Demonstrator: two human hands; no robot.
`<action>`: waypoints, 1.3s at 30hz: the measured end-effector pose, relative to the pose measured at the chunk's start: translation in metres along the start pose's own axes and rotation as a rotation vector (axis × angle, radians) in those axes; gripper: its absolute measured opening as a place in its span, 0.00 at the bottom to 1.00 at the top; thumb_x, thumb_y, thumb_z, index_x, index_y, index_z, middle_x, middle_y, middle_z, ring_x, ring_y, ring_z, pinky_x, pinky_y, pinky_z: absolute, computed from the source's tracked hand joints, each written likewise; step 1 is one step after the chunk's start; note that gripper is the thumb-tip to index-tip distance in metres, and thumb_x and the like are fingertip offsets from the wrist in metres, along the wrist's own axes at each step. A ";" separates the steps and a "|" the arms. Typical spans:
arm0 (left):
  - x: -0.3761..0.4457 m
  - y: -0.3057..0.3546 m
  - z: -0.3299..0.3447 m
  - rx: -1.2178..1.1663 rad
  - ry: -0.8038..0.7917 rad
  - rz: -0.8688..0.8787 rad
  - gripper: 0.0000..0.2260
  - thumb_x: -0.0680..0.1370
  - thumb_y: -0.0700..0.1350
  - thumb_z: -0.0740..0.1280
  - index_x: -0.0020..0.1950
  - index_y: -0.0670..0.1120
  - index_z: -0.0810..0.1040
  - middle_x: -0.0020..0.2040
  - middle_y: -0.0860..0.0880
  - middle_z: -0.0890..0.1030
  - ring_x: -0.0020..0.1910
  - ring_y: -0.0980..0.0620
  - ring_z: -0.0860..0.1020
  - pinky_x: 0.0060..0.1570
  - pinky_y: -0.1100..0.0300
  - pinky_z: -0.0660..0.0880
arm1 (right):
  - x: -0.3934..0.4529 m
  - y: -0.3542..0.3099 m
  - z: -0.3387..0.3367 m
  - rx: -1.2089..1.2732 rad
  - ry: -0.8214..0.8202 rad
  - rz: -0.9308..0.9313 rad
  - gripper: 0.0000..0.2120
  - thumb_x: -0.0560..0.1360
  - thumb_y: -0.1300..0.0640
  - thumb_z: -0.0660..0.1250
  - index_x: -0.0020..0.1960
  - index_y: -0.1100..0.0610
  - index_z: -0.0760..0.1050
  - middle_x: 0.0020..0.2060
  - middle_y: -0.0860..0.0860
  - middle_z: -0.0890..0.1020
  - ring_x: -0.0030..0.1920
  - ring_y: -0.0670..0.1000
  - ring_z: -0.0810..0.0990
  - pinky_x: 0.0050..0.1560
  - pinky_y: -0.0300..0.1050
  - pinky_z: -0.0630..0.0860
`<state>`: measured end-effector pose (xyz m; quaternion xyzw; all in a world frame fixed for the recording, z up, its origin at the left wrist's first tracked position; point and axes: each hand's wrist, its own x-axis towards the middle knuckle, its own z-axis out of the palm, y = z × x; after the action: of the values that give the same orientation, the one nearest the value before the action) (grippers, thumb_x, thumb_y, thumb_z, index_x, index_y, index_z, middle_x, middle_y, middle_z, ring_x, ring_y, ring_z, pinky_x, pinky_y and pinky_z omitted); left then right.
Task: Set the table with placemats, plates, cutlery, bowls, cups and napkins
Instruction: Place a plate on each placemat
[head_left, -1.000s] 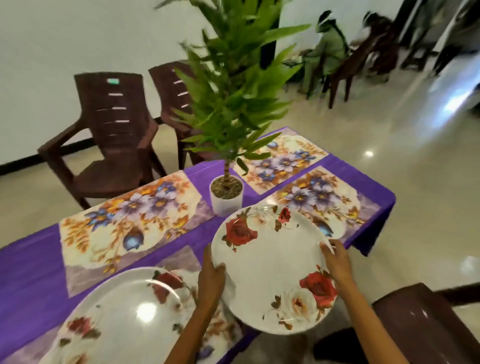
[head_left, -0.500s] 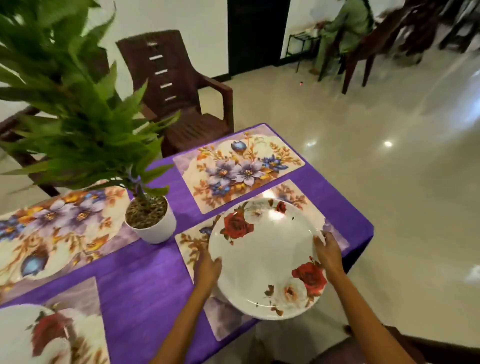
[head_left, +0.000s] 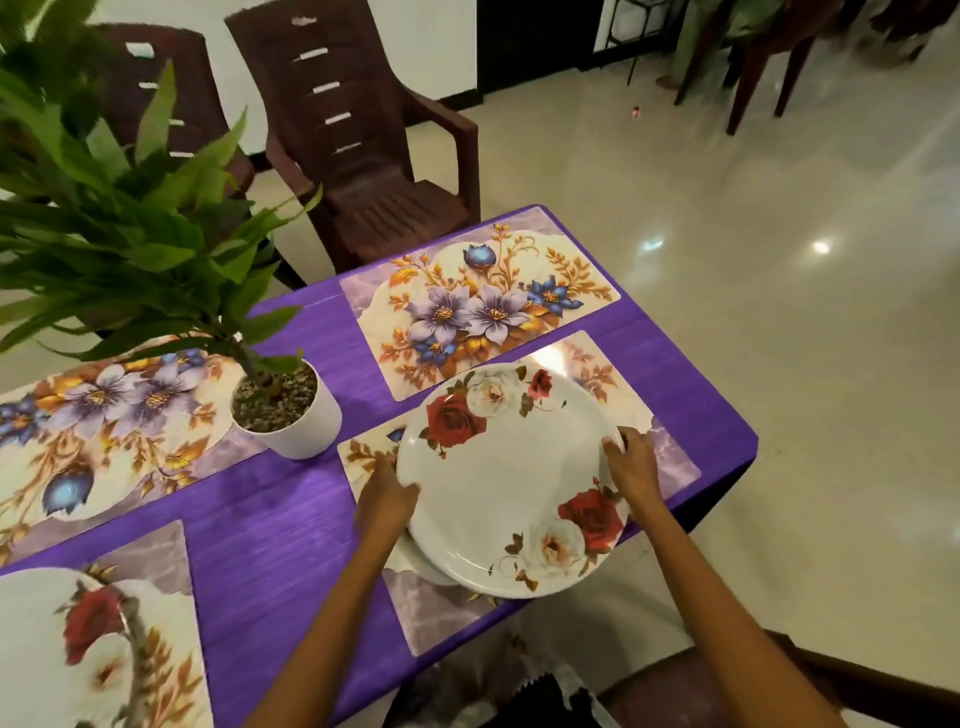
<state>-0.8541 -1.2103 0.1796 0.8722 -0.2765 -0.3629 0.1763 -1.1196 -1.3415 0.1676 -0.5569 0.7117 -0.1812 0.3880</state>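
Observation:
A white plate with red roses is over the near right floral placemat on the purple table. My left hand grips its left rim and my right hand grips its right rim. Under the plate's lower left edge a second white rim shows; I cannot tell whether it is another plate. A matching rose plate lies on the near left placemat. Two more floral placemats, far right and far left, lie bare.
A potted green plant in a white pot stands mid-table, its leaves spreading over the far left. Two brown plastic chairs stand beyond the table. A dark chair is at the near right. Glossy tiled floor lies to the right.
The view has swung right along the table. Both hands have carried the rose plate from beside the plant pot to over the near right placemat and lower toward it.

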 end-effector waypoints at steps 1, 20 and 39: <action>0.004 -0.003 -0.001 0.025 -0.014 -0.003 0.28 0.74 0.47 0.67 0.72 0.43 0.63 0.67 0.43 0.73 0.63 0.40 0.73 0.59 0.47 0.70 | 0.002 -0.001 0.000 -0.020 -0.020 -0.013 0.19 0.80 0.55 0.60 0.67 0.64 0.69 0.64 0.61 0.72 0.63 0.59 0.71 0.63 0.49 0.67; 0.000 0.030 -0.011 -0.253 -0.024 -0.061 0.15 0.75 0.46 0.64 0.55 0.36 0.75 0.53 0.39 0.78 0.51 0.41 0.76 0.48 0.50 0.72 | -0.021 -0.006 0.003 -0.169 0.098 0.262 0.11 0.76 0.61 0.62 0.56 0.64 0.73 0.63 0.60 0.70 0.63 0.60 0.69 0.59 0.52 0.73; 0.014 0.216 0.024 -0.629 0.098 0.240 0.17 0.79 0.40 0.60 0.68 0.44 0.64 0.56 0.45 0.73 0.53 0.47 0.72 0.53 0.53 0.72 | 0.094 -0.028 -0.143 0.424 0.109 -0.026 0.15 0.79 0.53 0.61 0.63 0.59 0.70 0.52 0.56 0.77 0.47 0.55 0.78 0.35 0.43 0.75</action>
<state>-0.9402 -1.3905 0.2657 0.7528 -0.2429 -0.3647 0.4912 -1.2163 -1.4629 0.2443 -0.4614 0.6702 -0.3618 0.4549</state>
